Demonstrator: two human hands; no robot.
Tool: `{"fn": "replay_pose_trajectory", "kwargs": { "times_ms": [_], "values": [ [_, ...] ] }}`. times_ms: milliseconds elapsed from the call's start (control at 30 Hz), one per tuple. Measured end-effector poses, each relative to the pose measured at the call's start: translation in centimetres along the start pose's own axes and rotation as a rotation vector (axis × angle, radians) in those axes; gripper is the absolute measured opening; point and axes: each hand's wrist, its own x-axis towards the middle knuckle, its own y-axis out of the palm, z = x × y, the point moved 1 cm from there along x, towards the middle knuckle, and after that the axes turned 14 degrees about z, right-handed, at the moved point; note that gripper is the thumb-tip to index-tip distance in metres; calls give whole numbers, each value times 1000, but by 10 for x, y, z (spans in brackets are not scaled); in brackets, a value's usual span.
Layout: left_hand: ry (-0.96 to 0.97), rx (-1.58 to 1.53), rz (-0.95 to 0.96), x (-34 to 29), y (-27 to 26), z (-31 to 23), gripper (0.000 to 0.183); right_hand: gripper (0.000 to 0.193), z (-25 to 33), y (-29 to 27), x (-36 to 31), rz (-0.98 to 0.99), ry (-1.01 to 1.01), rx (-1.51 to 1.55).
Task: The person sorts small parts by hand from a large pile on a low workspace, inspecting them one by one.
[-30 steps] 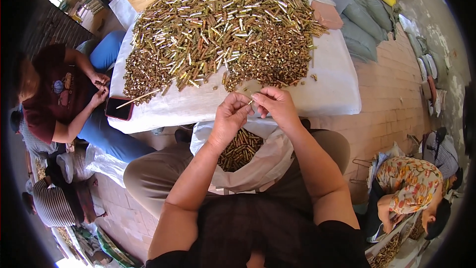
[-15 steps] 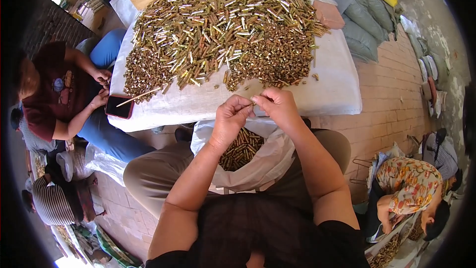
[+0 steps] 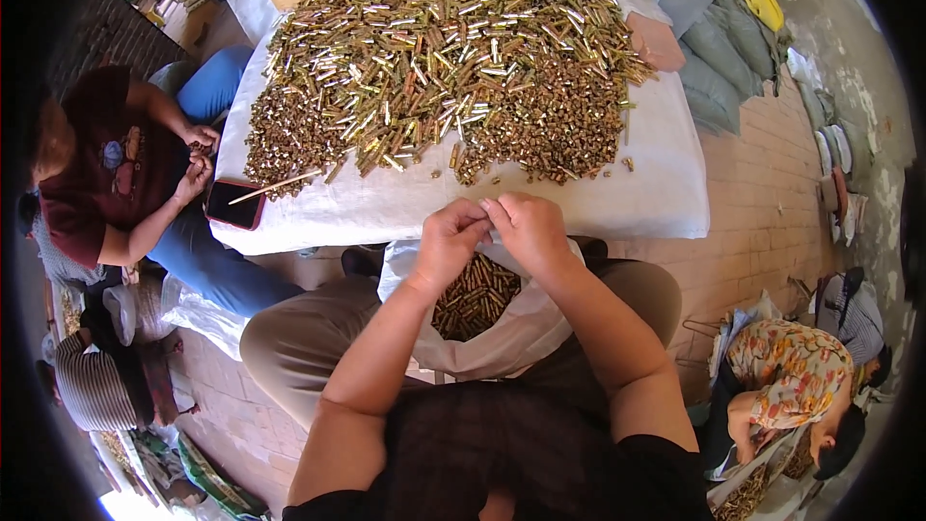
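Note:
My left hand (image 3: 451,243) and my right hand (image 3: 527,232) meet fingertip to fingertip, just off the table's near edge. Both are closed in a pinch, and whatever lies between the fingers is hidden by them. Below them, a white sack (image 3: 548,333) stands open between my knees, holding many brass-coloured metal pieces (image 3: 475,297), short and rod-like. On the table in front spreads a big heap of slim brass-coloured metal tubes or rods (image 3: 424,58). Small nut-like pieces (image 3: 550,125) are gathered along its near right side, with more of these small nut-like pieces (image 3: 289,140) at its near left.
The table has a white cover (image 3: 666,188). A phone (image 3: 234,205) with a thin stick (image 3: 275,186) across it lies at the left corner. A person in a dark red shirt (image 3: 106,174) sits at left; another in a flowered shirt (image 3: 791,367) bends at right. Grey sacks (image 3: 719,68) stand beyond.
Both hands have come slightly lower and closer together, still pinching. The small metal piece glimpsed between the fingertips before is now covered. The view has shifted a little.

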Motion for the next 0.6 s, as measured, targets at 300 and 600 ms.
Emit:
{"fn": "replay_pose_trajectory", "kwargs": {
  "times_ms": [300,600],
  "values": [
    [30,1023,-366,60,-51,-11,12,14,-21,10,26,16,37,-316],
    [-195,1156,-168,80,-55,-27,13,12,-31,2,19,48,56,-219]
  ]
}}
